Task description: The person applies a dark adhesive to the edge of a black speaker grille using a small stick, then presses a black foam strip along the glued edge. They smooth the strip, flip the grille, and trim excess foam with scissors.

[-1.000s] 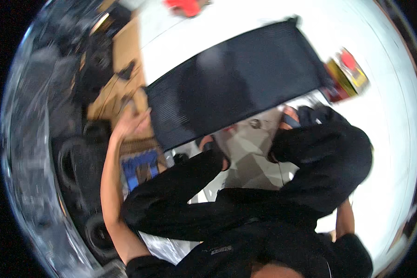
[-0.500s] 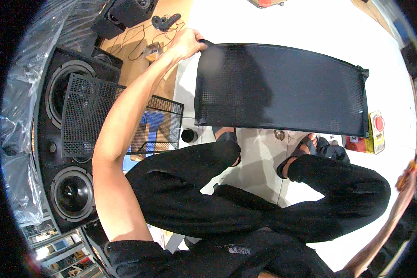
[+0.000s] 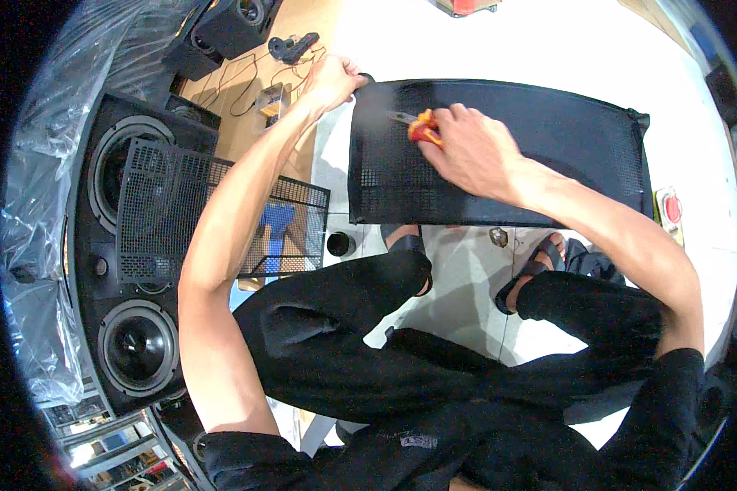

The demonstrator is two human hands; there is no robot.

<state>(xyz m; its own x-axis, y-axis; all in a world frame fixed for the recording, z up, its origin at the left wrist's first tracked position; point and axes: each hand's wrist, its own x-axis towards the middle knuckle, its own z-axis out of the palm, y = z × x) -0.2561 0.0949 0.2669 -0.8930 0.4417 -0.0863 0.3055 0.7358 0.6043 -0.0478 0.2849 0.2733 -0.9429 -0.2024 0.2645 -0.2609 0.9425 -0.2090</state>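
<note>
A long black mesh speaker grille (image 3: 499, 176), with dark cloth over it, is in front of me above my feet. At its far left corner, my left hand (image 3: 336, 84) is closed, pinching the black cloth (image 3: 365, 79) there. My right hand (image 3: 472, 147) is over the left half of the grille, wrapped round a pair of pliers (image 3: 423, 128) with red and orange handles. The metal tip of the pliers points left toward that corner; I cannot tell whether it touches the mesh.
To the left, a second bare mesh grille (image 3: 160, 209) leans over a large black speaker cabinet (image 3: 90, 327). A blue object (image 3: 277, 225) shows through its mesh. A black roll (image 3: 338, 243) lies on the tiles. Far left, a black power tool (image 3: 292, 49) lies on the wooden floor.
My right hand has swung in from the far right edge with the pliers and is now over the grille. My left hand stays at the corner.
</note>
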